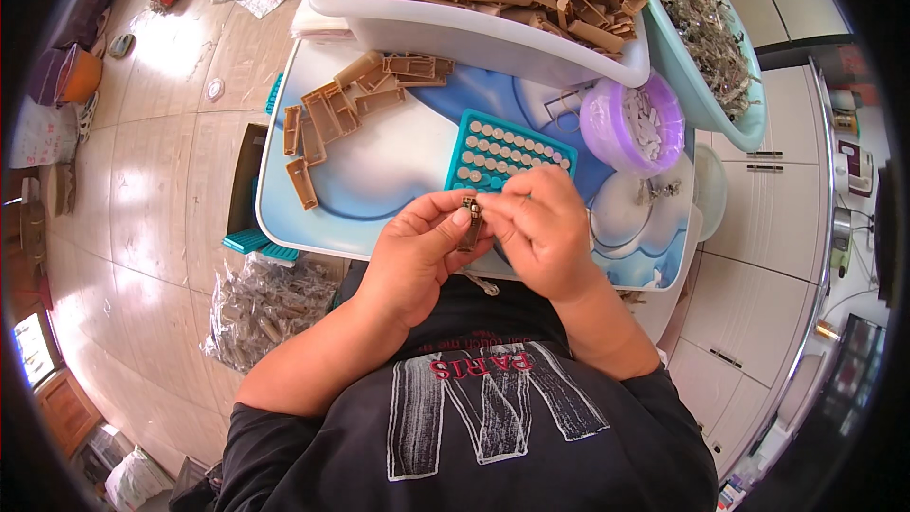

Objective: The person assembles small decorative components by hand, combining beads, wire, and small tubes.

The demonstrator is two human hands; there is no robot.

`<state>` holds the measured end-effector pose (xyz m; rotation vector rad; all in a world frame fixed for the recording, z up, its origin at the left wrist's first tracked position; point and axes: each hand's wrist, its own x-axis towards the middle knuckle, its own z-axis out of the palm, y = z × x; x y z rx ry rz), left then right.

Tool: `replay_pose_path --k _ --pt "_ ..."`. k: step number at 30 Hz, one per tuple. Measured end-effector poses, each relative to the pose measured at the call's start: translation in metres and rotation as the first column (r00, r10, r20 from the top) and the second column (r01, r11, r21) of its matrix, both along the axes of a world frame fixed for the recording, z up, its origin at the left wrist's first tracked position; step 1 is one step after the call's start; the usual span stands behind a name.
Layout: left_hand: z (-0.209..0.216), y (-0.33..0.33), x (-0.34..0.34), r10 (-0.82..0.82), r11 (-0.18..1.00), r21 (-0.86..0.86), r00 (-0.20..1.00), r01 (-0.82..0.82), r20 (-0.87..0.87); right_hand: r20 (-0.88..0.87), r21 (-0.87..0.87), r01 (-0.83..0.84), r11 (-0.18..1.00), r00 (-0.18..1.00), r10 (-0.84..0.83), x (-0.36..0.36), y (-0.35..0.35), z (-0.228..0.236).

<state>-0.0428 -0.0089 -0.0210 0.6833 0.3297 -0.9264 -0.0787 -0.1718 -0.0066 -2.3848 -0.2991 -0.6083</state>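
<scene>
My left hand (408,261) pinches a small brown plastic casing (467,239) upright between thumb and fingers, with metallic bits at its upper end. The fingertips of my right hand (550,239) are closed together against that upper end; whatever they grip is too small to make out. Just beyond both hands lies a teal tray (459,154) with rows of round, pale, button-like pieces, partly covered by my right hand. To the left on the table, several loose brown plastic casings (331,111) lie in a curved cluster.
A white tub (493,36) heaped with brown casings stands at the far side. Right of it are a pale green basin (754,123) of tangled metallic parts and a purple tub (592,123) with small white pieces. The blue-white table (379,199) has a plastic bag of parts (270,308) below its left edge.
</scene>
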Motion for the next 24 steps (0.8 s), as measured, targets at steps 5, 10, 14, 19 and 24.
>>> replay_pose_path --k 5,10,14,19,24 --pt "0.002 0.0 0.001 -0.027 0.999 0.035 1.0 0.026 0.005 0.021 -0.13 0.126 0.983 0.992 -0.124 0.02 -0.003 -0.01" --pt "0.004 -0.002 0.002 -0.034 0.999 0.036 0.999 0.034 0.0 0.004 -0.239 0.083 0.967 0.996 -0.085 0.022 -0.005 -0.013" --pt "0.004 -0.001 0.002 -0.025 0.999 0.036 1.0 0.025 -0.003 0.06 -0.092 0.074 0.993 0.996 -0.068 0.017 -0.005 -0.013" --pt "0.004 -0.002 0.002 -0.025 0.999 0.034 1.0 0.025 0.004 0.005 0.042 0.086 0.995 0.996 -0.087 0.007 -0.003 -0.004" --pt "0.0 -0.002 0.001 -0.017 1.0 0.01 1.0 0.017 0.017 0.014 0.022 0.074 0.997 0.997 -0.074 0.004 0.003 -0.001"
